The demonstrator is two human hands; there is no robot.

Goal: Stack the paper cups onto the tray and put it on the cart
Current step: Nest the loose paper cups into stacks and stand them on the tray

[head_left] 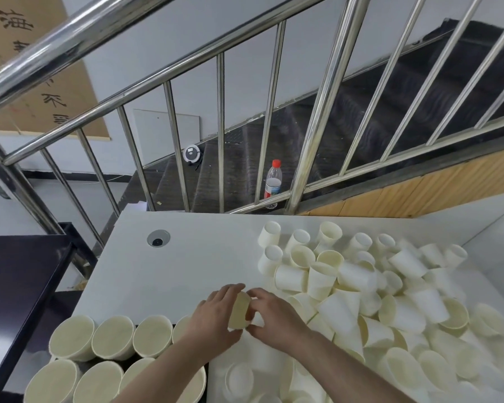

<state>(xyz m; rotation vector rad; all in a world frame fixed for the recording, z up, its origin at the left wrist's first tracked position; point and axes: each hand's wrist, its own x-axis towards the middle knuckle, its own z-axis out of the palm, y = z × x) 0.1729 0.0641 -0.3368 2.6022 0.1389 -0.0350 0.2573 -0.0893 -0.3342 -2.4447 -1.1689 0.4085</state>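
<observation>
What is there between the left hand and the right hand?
In the head view, one paper cup sits between the left hand and right hand; both hold it.

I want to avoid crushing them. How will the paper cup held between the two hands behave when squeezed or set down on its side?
The paper cup, held by left hand and right hand, looks thin-walled, so it probably dents easily. Probably very light, since fingertips carry it. Tapered like those in the pile, it would likely roll in a curve.
</observation>
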